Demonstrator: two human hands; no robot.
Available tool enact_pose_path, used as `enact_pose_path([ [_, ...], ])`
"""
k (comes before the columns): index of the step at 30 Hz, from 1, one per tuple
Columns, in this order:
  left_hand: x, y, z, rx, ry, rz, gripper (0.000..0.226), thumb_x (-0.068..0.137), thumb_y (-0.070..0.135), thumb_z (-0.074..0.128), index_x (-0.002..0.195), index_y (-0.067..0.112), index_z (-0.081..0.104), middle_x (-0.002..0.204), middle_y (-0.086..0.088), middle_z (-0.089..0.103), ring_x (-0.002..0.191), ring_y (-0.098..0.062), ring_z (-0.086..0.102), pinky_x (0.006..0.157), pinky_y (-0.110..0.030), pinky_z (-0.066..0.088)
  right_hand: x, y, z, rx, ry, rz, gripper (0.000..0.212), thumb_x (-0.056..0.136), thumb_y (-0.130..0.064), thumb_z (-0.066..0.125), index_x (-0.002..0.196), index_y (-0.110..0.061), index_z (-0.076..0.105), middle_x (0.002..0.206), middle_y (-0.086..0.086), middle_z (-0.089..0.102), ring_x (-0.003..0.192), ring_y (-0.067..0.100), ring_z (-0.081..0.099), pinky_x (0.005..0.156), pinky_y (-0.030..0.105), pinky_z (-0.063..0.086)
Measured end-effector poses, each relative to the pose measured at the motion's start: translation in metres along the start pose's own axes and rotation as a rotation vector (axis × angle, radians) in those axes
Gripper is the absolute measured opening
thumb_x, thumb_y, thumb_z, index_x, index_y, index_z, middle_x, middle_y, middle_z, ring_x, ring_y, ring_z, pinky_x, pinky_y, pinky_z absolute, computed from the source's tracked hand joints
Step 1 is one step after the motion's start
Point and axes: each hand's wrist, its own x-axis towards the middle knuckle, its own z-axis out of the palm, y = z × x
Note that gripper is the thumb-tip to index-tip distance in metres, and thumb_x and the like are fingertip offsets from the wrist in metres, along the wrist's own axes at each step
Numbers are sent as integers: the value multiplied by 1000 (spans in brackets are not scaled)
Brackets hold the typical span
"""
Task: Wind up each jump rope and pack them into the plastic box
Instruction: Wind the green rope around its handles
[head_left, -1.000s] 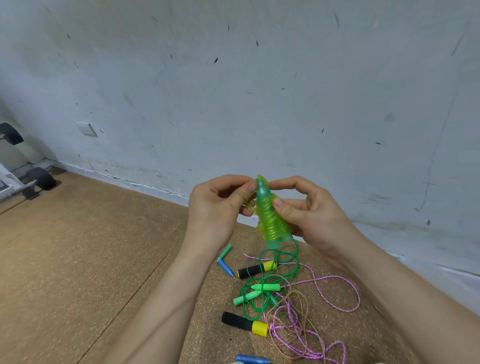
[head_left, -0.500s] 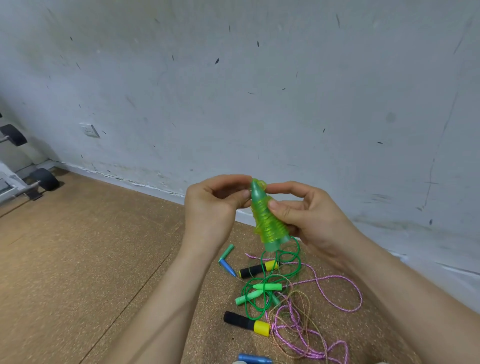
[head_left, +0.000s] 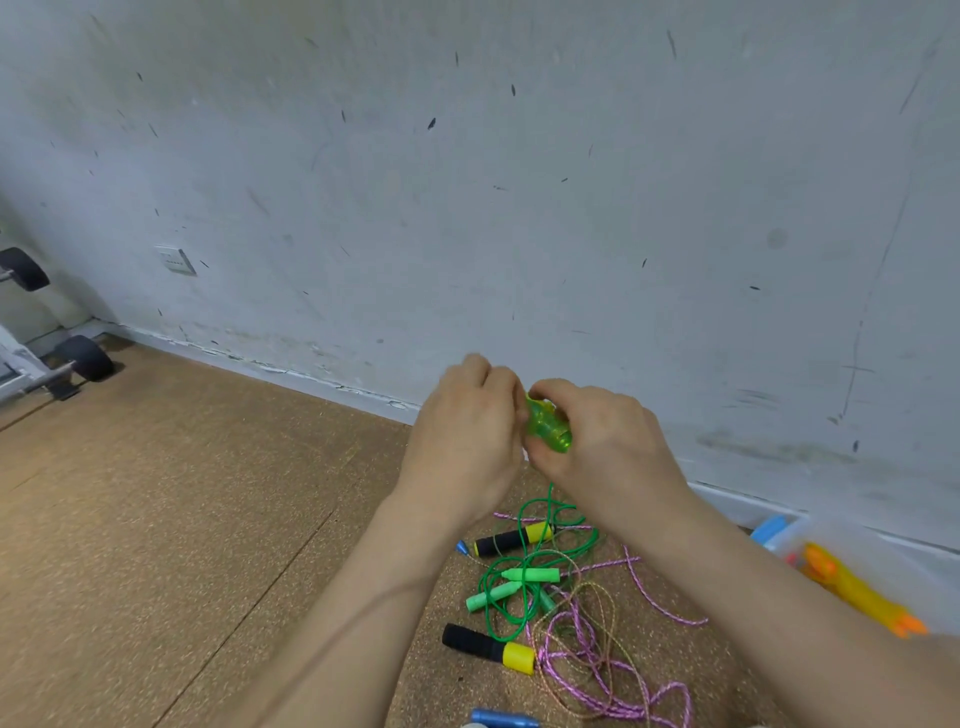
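Two hands, one rope: holds the translucent green handles (head_left: 548, 430) up before the wall (head_left: 467, 182), a little toward 3 o'clock from centre. Wraps the left hand (head_left: 467, 436) against the bundle's 9 o'clock side, fingers (head_left: 496, 382) curled in tight; clamps the right hand (head_left: 613, 441) over its 3 o'clock side, thumb and fingers closed on the plastic. Trails a green cord (head_left: 551, 499) from under the hands toward 6 o'clock, down into a loose tangle on the cork floor (head_left: 182, 493). Possibly some turns of cord round the handles, hidden by blur and the hands. In the tangle: two light green handles (head_left: 530, 575), two black-and-yellow handles (head_left: 511, 539), a pink rope (head_left: 558, 657), a thin tan cord (head_left: 592, 584) and, at the bottom edge, a blue handle (head_left: 504, 719). At 4 o'clock, against the wall's foot and well apart from the hands, the plastic box (head_left: 784, 538), with yellow and orange things (head_left: 857, 592) inside. At 9 o'clock, black wheels (head_left: 85, 358) of some frame; above them a wall socket (head_left: 176, 260).
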Motion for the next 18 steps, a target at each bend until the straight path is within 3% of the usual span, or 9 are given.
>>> enact_pose_path([
  [2,2,5,0,-37,-275,-146,13,94,25,46,93,13,53,93,-7,57,89,-28,53,70,-36,35,0,1,3,-57,-85,28,36,85,-39,59,119,-30,57,98,6,67,99,29,59,72,34,40],
  [4,4,4,2,-285,-416,-329,18,93,25,45,84,12,54,80,-4,57,79,-24,52,65,-33,34,-1,3,9,-84,-145,34,36,85,-37,58,119,-28,57,100,5,68,102,29,59,73,34,41],
  [6,5,2,2,-579,-379,-494,19,88,21,47,72,13,51,67,-2,49,64,-18,44,61,-31,31,0,3,10,-58,-156,46,33,85,-39,59,116,-29,58,98,4,70,100,29,60,73,33,43],
  [8,3,3,0,-696,-300,-536,18,83,16,53,66,15,48,60,0,41,55,-13,36,57,-29,28,1,4,7,-6,-148,53,31,83,-41,61,112,-31,61,95,1,71,97,27,62,71,32,42],
  [10,1,4,0,-738,-244,-497,28,80,9,59,60,18,41,54,6,36,48,-9,30,52,-28,24,2,5,4,19,-110,43,31,81,-40,63,111,-32,61,92,2,71,93,28,62,69,33,43],
  [12,0,0,0,-625,-162,-355,35,81,12,66,59,21,39,53,10,36,48,-6,31,51,-26,26,3,7,2,55,-99,32,31,80,-39,64,110,-33,56,89,1,71,88,29,62,70,35,46],
  [15,2,-9,-6,-389,20,-92,31,79,17,72,67,23,44,68,8,48,63,-7,45,58,-25,38,5,12,-6,215,-235,36,33,77,-36,69,105,-38,52,88,-5,69,83,21,60,77,36,50],
  [18,5,-14,-8,-527,6,-112,30,76,14,76,68,20,47,75,2,62,71,-16,56,64,-34,49,6,19,-15,257,-321,-21,34,77,-35,73,105,-39,54,98,-6,69,90,17,61,82,35,49],
])
